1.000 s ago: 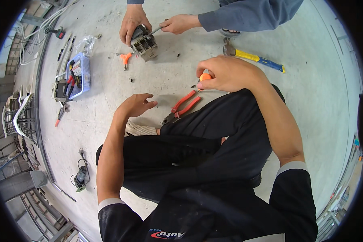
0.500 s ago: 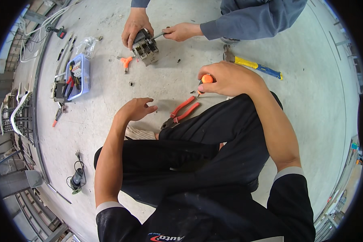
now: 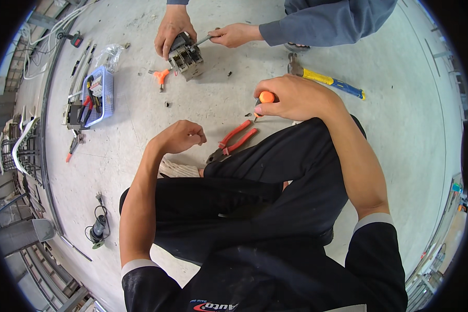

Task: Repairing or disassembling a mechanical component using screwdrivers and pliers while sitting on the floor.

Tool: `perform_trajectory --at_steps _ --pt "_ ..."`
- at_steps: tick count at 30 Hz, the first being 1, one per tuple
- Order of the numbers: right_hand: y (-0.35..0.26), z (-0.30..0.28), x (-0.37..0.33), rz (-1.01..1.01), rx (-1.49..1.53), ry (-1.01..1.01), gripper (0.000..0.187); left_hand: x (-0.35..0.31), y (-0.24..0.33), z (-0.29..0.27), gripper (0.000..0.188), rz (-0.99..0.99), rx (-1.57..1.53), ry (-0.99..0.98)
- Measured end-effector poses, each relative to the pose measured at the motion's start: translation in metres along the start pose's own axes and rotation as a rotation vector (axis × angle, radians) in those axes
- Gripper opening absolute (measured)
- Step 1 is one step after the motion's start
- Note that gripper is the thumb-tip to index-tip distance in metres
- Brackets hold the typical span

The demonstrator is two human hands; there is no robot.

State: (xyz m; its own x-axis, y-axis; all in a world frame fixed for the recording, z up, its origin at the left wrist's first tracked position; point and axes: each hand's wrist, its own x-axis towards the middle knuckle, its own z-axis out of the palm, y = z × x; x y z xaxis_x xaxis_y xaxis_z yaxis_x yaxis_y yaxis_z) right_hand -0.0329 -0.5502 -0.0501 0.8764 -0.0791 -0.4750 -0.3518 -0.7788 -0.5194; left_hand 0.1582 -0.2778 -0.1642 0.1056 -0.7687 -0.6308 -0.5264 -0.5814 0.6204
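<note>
Right hand (image 3: pixel 296 98) grips screwdriver (image 3: pixel 265 99) by its orange handle; light, rigid, secure there. Left hand (image 3: pixel 182 136) clenched, empty, at nine o'clock of pliers (image 3: pixel 233 140).

A yellow-and-blue-handled hammer (image 3: pixel 325 79) lies on the concrete floor, well right of a blue plastic basket (image 3: pixel 105 99) of tools.
</note>
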Motion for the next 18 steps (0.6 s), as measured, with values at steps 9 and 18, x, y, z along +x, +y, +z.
perform_trajectory --at_steps 9,18 --pt "-0.003 -0.002 -0.001 0.006 -0.002 -0.012 0.044 -0.005 -0.005 0.007 0.047 -0.236 0.25 0.147" --pt "0.001 0.002 0.0 0.018 0.008 -0.001 0.042 -0.003 0.002 0.007 0.055 -0.191 0.126 0.096"
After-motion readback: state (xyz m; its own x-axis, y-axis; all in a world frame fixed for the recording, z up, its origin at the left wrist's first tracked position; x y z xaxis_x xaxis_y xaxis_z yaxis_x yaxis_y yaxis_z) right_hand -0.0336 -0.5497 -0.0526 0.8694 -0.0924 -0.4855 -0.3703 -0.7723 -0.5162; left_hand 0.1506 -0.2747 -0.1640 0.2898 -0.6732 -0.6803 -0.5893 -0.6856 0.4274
